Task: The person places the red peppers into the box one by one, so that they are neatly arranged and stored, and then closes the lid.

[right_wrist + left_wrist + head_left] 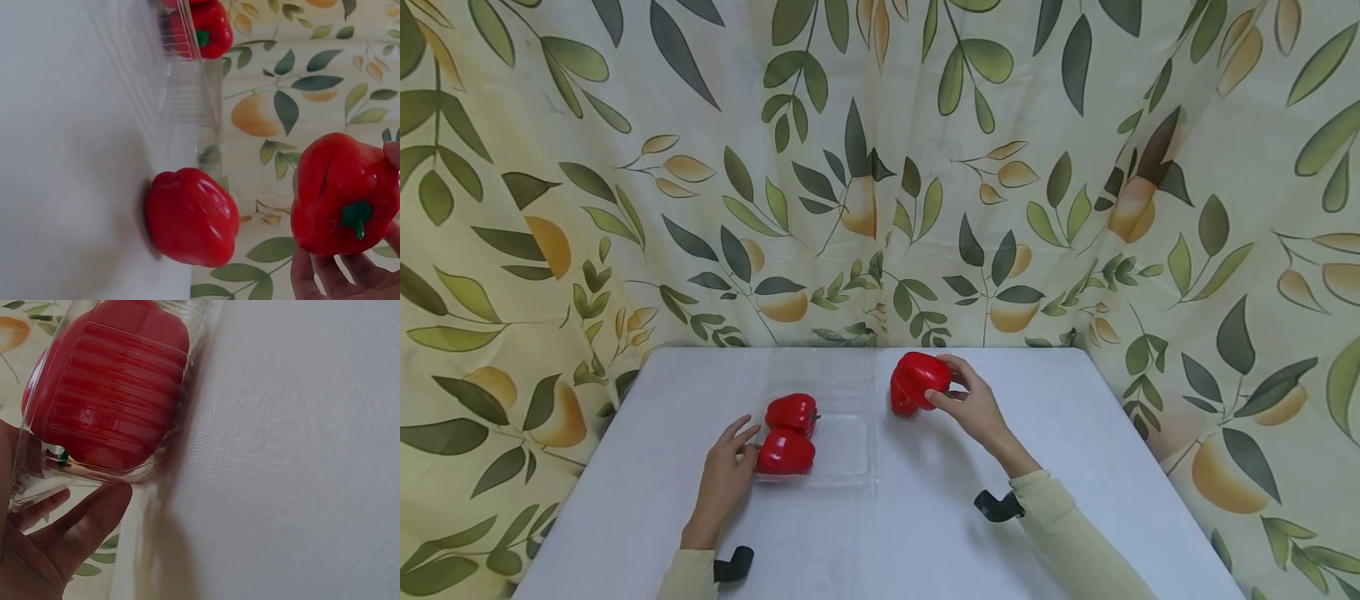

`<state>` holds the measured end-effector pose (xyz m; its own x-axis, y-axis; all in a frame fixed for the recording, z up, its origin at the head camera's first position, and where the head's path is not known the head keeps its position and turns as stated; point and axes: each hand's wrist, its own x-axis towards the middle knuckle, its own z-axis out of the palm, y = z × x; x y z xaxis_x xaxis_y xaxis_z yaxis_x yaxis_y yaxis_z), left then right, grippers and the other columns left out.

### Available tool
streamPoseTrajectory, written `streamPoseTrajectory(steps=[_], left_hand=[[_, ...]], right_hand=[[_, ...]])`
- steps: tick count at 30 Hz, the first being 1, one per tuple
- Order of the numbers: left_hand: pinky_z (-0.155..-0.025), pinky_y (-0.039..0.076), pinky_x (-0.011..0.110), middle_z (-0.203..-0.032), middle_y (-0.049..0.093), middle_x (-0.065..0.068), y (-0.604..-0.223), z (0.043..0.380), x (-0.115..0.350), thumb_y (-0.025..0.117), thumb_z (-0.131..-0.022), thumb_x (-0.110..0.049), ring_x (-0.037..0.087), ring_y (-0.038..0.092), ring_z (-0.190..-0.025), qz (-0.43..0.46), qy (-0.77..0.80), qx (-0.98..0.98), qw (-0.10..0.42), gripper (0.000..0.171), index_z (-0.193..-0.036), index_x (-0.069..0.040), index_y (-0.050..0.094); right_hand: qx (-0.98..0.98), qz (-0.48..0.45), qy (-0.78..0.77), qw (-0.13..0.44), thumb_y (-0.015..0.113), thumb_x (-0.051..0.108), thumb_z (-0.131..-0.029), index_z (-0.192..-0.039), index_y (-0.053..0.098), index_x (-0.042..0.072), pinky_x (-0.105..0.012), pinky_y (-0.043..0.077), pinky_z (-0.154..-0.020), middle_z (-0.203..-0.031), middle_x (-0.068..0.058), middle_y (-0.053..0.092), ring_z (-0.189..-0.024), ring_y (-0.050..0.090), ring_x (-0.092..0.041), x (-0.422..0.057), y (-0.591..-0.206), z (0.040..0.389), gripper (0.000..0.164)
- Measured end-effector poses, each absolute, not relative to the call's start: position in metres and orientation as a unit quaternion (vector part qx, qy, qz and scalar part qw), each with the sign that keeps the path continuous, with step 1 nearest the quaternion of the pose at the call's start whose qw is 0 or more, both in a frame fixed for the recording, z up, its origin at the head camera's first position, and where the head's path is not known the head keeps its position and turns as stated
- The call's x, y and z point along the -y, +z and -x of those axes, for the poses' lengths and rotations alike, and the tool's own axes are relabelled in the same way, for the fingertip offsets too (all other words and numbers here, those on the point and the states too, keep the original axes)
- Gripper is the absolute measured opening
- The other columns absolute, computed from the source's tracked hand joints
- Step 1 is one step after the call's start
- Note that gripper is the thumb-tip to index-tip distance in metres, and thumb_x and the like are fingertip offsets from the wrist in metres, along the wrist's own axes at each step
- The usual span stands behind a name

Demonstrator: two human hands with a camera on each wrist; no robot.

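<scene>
Right hand (973, 406) grips a glossy red pepper (922, 375) lifted above the bench (1075, 433); left hand (726, 475), fingers relaxed, touches the clear tray (850, 467) holding two peppers. Left wrist view: straight fingers (87, 519) under the ribbed tray wall. Right wrist view: fingertips cup the green-stemmed pepper, another pepper (190, 215) resting on the bench.

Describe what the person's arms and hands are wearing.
Both hands, the left hand and the right hand, are bare, with no gloves. Each arm has a pale yellow-green long sleeve, and a black wrist mount sits at each cuff.
</scene>
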<state>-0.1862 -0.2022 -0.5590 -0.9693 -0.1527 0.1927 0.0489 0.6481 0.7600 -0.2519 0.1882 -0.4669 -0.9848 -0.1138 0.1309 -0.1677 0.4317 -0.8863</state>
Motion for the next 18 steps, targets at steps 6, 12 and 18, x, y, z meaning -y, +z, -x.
streamPoseTrajectory(steps=[6,12,18], left_hand=[[-0.076,0.059,0.025,-0.149,0.049,0.010,-0.558,0.183,0.200,0.056,-0.095,-0.010,0.033,0.065,-0.112,-0.028,-0.414,0.902,0.120,0.035,-0.129,-0.005,0.064],[-0.078,0.061,0.033,-0.148,0.049,0.010,-0.560,0.184,0.200,0.056,-0.096,-0.010,0.034,0.066,-0.112,-0.023,-0.411,0.903,0.125,0.035,-0.129,-0.005,0.064],[-0.081,0.061,0.039,-0.148,0.050,0.010,-0.561,0.185,0.200,0.056,-0.096,-0.010,0.035,0.066,-0.112,-0.023,-0.412,0.902,0.131,0.035,-0.129,-0.005,0.064]], right_hand=[[0.843,-0.089,0.530,0.028,0.081,0.022,-0.078,-0.143,0.044,0.019,-0.047,0.056,-0.095,-0.140,-0.010,0.051,-0.126,0.051,-0.032,-0.184,-0.467,0.250,0.075],[0.841,-0.098,0.532,0.032,0.080,0.021,-0.078,-0.142,0.045,0.018,-0.045,0.056,-0.095,-0.139,-0.009,0.052,-0.125,0.051,-0.032,-0.179,-0.470,0.247,0.073],[0.834,-0.121,0.537,0.029,0.079,0.021,-0.079,-0.141,0.046,0.017,-0.042,0.056,-0.094,-0.138,-0.010,0.053,-0.125,0.052,-0.031,-0.175,-0.472,0.246,0.070]])
